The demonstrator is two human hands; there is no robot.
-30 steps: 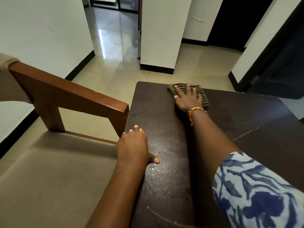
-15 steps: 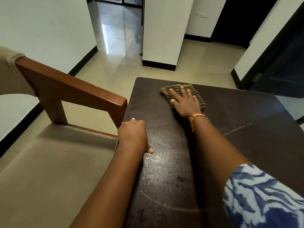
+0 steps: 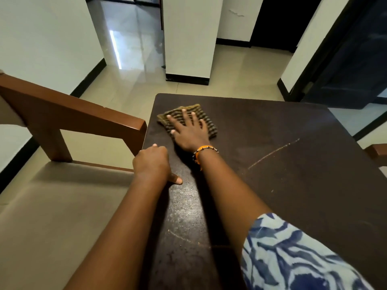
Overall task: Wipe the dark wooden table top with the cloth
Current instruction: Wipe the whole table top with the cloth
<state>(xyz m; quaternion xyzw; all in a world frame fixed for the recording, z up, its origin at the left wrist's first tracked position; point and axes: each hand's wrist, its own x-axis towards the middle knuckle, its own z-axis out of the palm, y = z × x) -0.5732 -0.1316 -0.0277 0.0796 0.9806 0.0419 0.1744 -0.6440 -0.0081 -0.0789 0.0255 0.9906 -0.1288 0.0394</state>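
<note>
Right hand [image 3: 191, 133] is pressing the cloth [image 3: 188, 118] flat, fingers spread, at the desk's [image 3: 293, 185] far-left corner, mid-wipe; left hand [image 3: 154, 164] is gripping its edge; next, probably sweeping across the unwiped remainder.

Home: cushioned wooden armchair [image 3: 62, 185], tiled hallway floor [image 3: 134, 59].

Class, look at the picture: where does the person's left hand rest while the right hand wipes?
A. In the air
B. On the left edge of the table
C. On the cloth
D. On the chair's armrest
B: the left hand grips the table edge, thumb on top, while the right hand presses the cloth.
</note>
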